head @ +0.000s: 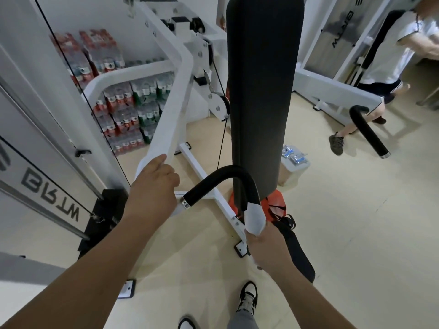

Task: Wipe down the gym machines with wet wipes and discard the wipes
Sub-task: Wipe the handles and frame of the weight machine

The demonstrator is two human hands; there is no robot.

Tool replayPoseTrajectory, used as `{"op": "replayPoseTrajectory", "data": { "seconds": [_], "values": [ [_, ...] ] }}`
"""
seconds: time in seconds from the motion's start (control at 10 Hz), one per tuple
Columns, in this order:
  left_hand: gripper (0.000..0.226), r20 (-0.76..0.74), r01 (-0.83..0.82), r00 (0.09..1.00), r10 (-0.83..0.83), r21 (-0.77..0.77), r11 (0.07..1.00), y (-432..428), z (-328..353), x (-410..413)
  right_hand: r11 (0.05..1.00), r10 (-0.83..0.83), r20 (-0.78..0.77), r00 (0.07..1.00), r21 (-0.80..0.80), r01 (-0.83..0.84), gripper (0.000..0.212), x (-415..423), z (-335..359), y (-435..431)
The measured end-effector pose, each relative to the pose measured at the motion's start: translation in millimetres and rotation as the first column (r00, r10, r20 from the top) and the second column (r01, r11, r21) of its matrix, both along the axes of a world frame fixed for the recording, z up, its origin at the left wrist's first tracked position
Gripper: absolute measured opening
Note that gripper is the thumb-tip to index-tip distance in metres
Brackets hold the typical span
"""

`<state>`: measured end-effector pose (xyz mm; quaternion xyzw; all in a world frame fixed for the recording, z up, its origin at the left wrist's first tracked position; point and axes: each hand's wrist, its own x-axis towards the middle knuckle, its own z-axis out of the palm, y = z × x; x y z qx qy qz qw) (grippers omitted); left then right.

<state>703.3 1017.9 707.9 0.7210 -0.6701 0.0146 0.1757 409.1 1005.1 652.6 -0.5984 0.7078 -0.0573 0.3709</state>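
Close at the right, the right grip (pixel 268 250) is closed round a wet wipe (pixel 255 218), wrapped about the curved black handle (pixel 221 179) so that a slide along it would clean the foam all round. Just left, the left grip (pixel 154 184) curls over the white frame bar (pixel 175 96), likely steadying the machine. Beyond stands the tall black pad (pixel 259 91); an orange bag (pixel 277 201) sits at its foot, perhaps for used wipes.

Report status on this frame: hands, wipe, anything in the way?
Left hand grips white frame bar. Right hand holds wet wipe wrapped round black padded handle. Orange bag on floor beyond, not blocking.
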Motion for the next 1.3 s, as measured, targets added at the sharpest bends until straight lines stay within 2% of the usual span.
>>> {"op": "replayPoseTrajectory", "data": {
  "seconds": [0.1,0.2,0.3,0.4,0.5,0.6,0.7,0.8,0.9,1.0,1.2,1.3],
  "values": [
    [0.033,0.021,-0.005,1.000,0.005,-0.020,1.000,-1.4,1.0,-2.2,0.994,0.110,-0.016,0.994,-0.018,-0.110,0.003,9.6,3.4,-14.8],
    [0.033,0.041,0.007,0.999,-0.007,-0.002,1.000,-2.5,0.6,0.1,0.996,0.032,-0.040,0.999,-0.088,-0.035,0.018,37.5,20.2,-65.1],
    [0.034,0.004,0.011,1.000,-0.011,-0.016,1.000,-0.5,0.1,0.9,0.976,0.035,0.015,0.999,-0.214,-0.031,0.012,61.3,39.5,-95.2],
    [0.034,0.004,0.024,1.000,-0.024,-0.026,0.999,1.8,-1.0,2.6,0.961,0.052,-0.019,0.998,-0.271,-0.055,0.014,56.4,35.6,-86.3],
    [0.031,0.006,0.022,1.000,-0.022,-0.022,1.000,0.9,-3.9,4.6,0.989,0.033,-0.065,0.997,-0.143,-0.042,0.019,30.8,14.3,-46.8],
    [0.029,0.019,0.015,1.000,-0.015,0.017,1.000,-3.3,-7.6,6.8,0.983,0.086,-0.014,0.996,-0.163,-0.087,0.021,3.9,5.2,-2.1],
    [0.026,0.049,0.035,0.998,-0.035,0.010,0.999,-6.7,-10.1,6.8,0.986,0.108,-0.009,0.994,-0.126,-0.108,0.025,-0.4,8.3,1.3],
    [0.025,0.083,0.054,0.995,-0.055,0.018,0.998,-8.7,-11.4,8.4,0.991,0.102,-0.082,0.991,-0.079,-0.109,0.027,21.7,11.7,-41.3],
    [0.022,0.083,0.038,0.996,-0.038,0.005,0.999,-7.1,-8.8,6.5,0.978,0.050,-0.004,0.999,-0.201,-0.050,0.020,50.1,29.1,-85.9],
    [0.022,0.057,0.035,0.998,-0.031,-0.066,0.997,-2.1,-2.6,1.2,0.963,0.071,-0.025,0.997,-0.258,-0.075,0.021,64.8,43.3,-100.6],
    [0.028,0.033,0.031,0.999,-0.029,-0.076,0.997,5.6,-0.6,-2.9,0.966,0.055,-0.060,0.997,-0.248,-0.068,0.023,24.7,18.6,-31.6],
    [0.026,0.063,0.038,0.998,-0.029,-0.134,0.990,6.7,4.8,-5.4,0.985,0.048,-0.086,0.995,-0.161,-0.061,0.020,3.4,-3.3,-4.3]
  ]
}}
